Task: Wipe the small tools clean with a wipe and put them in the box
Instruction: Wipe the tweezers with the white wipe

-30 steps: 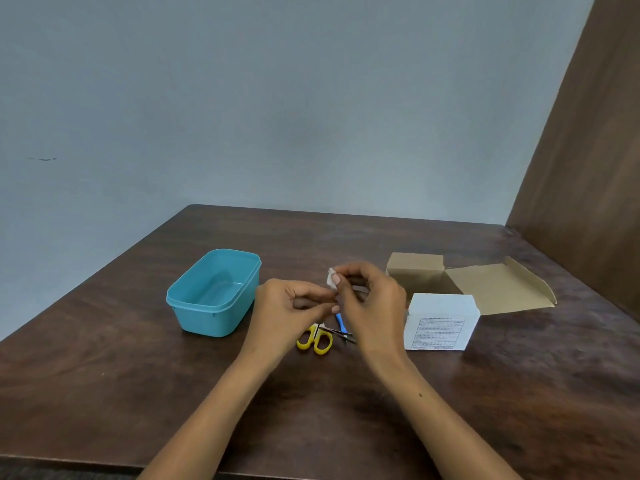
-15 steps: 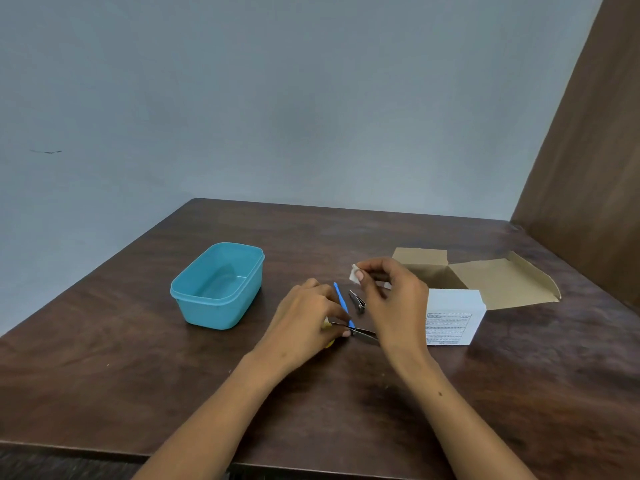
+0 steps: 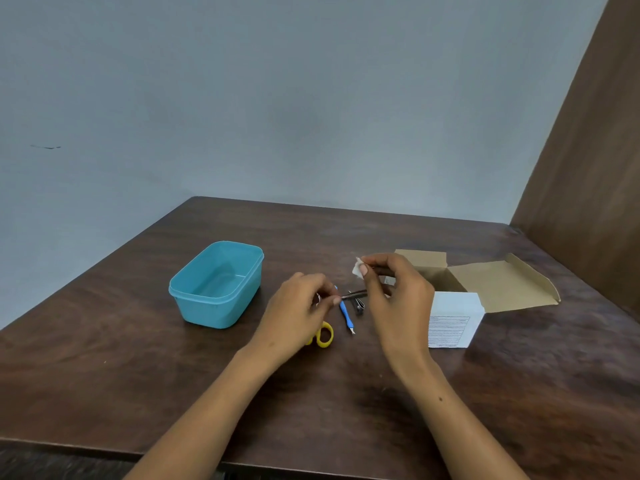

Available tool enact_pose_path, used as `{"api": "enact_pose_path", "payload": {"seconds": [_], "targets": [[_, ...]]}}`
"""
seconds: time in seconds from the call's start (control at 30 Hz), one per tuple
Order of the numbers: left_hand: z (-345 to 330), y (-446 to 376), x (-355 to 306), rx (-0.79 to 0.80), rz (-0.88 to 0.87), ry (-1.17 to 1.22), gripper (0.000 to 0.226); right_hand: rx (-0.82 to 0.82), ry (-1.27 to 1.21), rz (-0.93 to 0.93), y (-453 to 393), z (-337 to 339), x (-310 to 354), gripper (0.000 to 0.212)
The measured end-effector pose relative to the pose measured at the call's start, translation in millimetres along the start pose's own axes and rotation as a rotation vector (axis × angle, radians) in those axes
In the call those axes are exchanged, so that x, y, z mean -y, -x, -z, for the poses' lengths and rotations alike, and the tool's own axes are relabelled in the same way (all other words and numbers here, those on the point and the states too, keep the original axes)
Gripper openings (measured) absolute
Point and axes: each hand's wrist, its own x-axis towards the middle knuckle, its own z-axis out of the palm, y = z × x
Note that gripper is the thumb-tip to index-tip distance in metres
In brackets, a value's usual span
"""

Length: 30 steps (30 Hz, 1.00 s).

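My left hand (image 3: 299, 311) pinches one end of a thin dark metal tool (image 3: 353, 294) and holds it just above the table. My right hand (image 3: 398, 289) pinches a small white wipe (image 3: 357, 268) beside the tool's other end. A blue-handled tool (image 3: 345, 314) and a small dark clip-like tool (image 3: 359, 307) lie on the table between my hands. Yellow-handled scissors (image 3: 323, 336) lie partly hidden under my left hand. The teal plastic box (image 3: 216, 284) stands open and empty to the left.
An open cardboard box (image 3: 498, 282) with a white front panel (image 3: 452, 320) stands to the right of my right hand. A wooden panel (image 3: 588, 150) rises along the table's right side, and a grey wall stands behind the table.
My left hand picked the thin metal tool up off the table and now holds it level toward the right hand. The right hand kept the wipe raised.
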Motion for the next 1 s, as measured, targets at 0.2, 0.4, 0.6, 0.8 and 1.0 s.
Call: {"api": "enact_pose_path", "payload": {"seconds": [0.2,0.4,0.6,0.8,1.0], "targets": [[10,0,-7,-0.061,0.397,0.687,0.015,-0.060,-0.087,-0.049,1,1,7,0.012],[12,2,-11,0.039,0.514,0.906,0.018,0.021,-0.320,-0.250,0,-3,5,0.006],[14,3,-11,0.118,0.501,0.958,0.015,0.011,-0.335,-0.369,-2,-4,1,0.008],[15,5,-14,0.043,0.338,0.881,0.013,0.072,-0.263,-0.284,1,-5,6,0.014],[17,6,-11,0.063,0.379,0.972,0.014,0.045,-0.213,-0.231,2,-4,6,0.012]]}}
